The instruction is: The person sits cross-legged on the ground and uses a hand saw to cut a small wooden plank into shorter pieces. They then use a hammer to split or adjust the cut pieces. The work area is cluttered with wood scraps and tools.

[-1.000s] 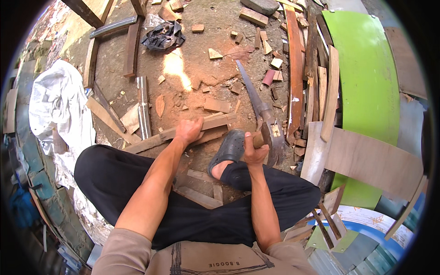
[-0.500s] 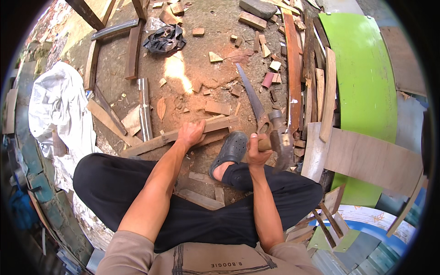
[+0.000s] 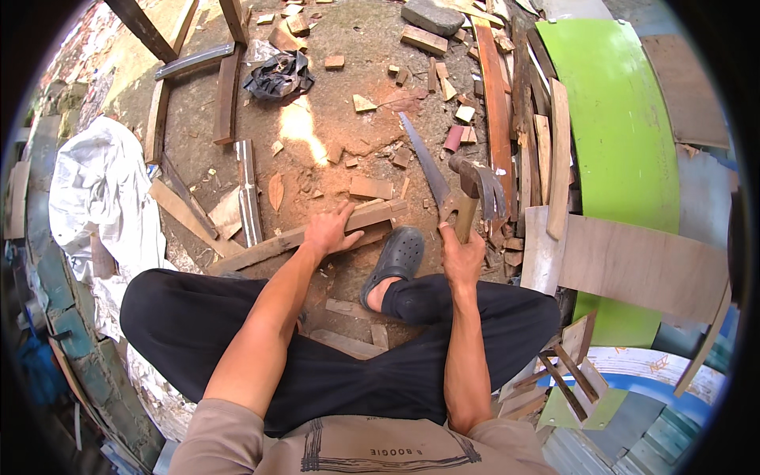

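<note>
My left hand lies across a long wooden batten, thumb on the near side and fingers over the far side, gripping it against the ground. My right hand is closed around the wooden handle of a claw hammer, held upright above my right knee with the metal head at the top. Behind the hammer, a handsaw rests on the ground, its blade pointing away from me. A dark clog on my foot stands between the batten's right end and the hammer hand.
Small wood offcuts lie scattered ahead. Long planks and a green panel line the right. To the left are a white cloth and a wooden frame. A crumpled black bag sits farther off.
My right hand has turned the hammer from sideways to upright, its head now higher and farther from me. The fingers of my left hand have loosened from a tight fist and spread across the batten.
</note>
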### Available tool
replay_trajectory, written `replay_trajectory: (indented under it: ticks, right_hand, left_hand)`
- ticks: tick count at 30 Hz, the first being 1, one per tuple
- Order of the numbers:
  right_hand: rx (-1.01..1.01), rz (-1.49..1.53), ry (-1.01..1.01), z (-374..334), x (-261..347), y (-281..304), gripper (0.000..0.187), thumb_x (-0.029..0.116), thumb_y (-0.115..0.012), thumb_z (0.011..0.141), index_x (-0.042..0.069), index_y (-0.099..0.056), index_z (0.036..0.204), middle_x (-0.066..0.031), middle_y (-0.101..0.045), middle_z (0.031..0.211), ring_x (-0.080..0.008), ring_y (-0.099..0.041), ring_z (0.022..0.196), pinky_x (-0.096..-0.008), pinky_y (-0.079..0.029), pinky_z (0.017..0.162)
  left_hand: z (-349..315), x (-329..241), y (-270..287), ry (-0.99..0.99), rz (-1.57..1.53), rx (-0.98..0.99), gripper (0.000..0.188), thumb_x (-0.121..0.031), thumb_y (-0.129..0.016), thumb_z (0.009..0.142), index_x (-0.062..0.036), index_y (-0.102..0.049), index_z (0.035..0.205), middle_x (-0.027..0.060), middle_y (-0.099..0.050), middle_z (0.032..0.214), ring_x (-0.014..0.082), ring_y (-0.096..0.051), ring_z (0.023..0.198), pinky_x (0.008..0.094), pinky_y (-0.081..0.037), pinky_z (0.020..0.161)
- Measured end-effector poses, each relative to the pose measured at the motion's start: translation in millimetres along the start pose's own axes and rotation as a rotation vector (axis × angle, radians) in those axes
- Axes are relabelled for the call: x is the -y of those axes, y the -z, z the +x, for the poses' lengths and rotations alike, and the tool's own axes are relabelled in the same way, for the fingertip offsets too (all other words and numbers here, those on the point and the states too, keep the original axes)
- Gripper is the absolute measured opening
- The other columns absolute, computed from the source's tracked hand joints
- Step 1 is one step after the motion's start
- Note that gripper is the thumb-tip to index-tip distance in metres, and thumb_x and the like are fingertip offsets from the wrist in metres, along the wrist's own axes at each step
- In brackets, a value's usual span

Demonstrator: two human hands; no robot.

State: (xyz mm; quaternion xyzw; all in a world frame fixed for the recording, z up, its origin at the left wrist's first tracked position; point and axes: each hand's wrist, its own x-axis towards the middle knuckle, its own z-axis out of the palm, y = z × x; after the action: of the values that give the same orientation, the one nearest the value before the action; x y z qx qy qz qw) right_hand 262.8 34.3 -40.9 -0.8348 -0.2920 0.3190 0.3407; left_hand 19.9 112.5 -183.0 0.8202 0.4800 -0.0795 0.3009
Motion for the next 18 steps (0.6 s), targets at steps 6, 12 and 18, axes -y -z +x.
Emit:
replay_trajectory:
  ticks: [6, 12, 18]
  right_hand:
    - [0.021, -0.012, 0.008, -21.1, -6.7, 5.9, 0.029, 0.024, -0.073, 0.09, 0.002, -0.061, 0.075, -0.0045, -0.055, 0.057, -0.0147, -0.052, 0.048, -0.0326, -0.04, 0.047]
    - [0.044, -0.02, -0.042, -35.9, -25.5, 1.0, 0.032, 0.027, -0.074, 0.09, 0.002, -0.061, 0.076, -0.0054, -0.054, 0.056, -0.0159, -0.052, 0.048, -0.0338, -0.04, 0.048]
    - [0.033, 0.031, 0.021, -47.5, -33.3, -25.3, 0.035, 0.03, -0.074, 0.09, 0.001, -0.062, 0.074, -0.0057, -0.054, 0.056, -0.0154, -0.051, 0.048, -0.0343, -0.039, 0.048]
  left_hand:
    - [-4.0, 30.4, 4.8, 0.143, -0.11, 0.157, 0.093, -0.07, -0.071, 0.078, -0.0057, -0.052, 0.143, 0.0216, -0.059, 0.14, 0.0395, -0.064, 0.119, 0.0494, -0.052, 0.1]
    - [-26.7, 34.7, -16.4, 0.03, 0.142, -0.126, 0.089, -0.06, -0.077, 0.079, -0.0027, -0.052, 0.141, 0.0163, -0.049, 0.151, 0.0336, -0.05, 0.134, 0.0441, -0.044, 0.107]
    - [-54.7, 39.1, -22.4, 0.133, 0.204, -0.284, 0.095, -0.068, -0.077, 0.074, -0.0011, -0.051, 0.136, 0.0141, -0.043, 0.152, 0.0295, -0.048, 0.128, 0.0416, -0.039, 0.105]
